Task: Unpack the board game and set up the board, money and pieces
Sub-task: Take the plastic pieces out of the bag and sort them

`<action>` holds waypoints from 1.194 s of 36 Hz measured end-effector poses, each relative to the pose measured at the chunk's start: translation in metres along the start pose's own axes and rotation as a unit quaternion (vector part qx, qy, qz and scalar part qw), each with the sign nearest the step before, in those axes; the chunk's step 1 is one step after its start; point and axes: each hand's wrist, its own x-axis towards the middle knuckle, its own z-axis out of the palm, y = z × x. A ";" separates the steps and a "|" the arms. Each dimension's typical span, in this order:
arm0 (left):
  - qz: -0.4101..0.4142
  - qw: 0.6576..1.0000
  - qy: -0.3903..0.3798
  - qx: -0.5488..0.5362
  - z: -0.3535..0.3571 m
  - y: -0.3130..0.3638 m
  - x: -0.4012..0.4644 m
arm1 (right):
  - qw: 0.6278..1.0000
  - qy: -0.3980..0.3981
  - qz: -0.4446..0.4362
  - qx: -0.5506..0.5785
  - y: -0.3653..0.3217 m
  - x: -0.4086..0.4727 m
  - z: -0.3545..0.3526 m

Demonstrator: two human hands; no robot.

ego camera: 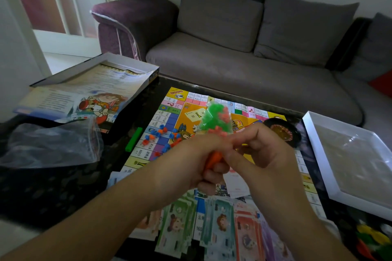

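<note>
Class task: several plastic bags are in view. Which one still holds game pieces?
The small clear bag held up in both hands, full of green and pink pieces. The big bag on the table's left lies crumpled and looks empty.

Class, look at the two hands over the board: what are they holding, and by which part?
Both the left hand and right hand pinch a small clear bag of green and red pieces at its lower end; its filled part sticks up.
</note>
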 end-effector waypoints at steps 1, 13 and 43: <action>0.004 1.000 0.005 0.003 -0.002 0.001 -0.002 | 1.000 -0.004 0.005 -0.006 0.001 0.000 0.001; 0.093 0.919 0.302 0.236 -0.074 0.036 -0.024 | 0.991 -0.046 0.119 -0.030 0.010 0.047 0.049; -0.007 0.894 0.392 0.216 -0.155 0.030 -0.016 | 0.908 -0.162 0.016 -0.386 0.093 0.124 0.150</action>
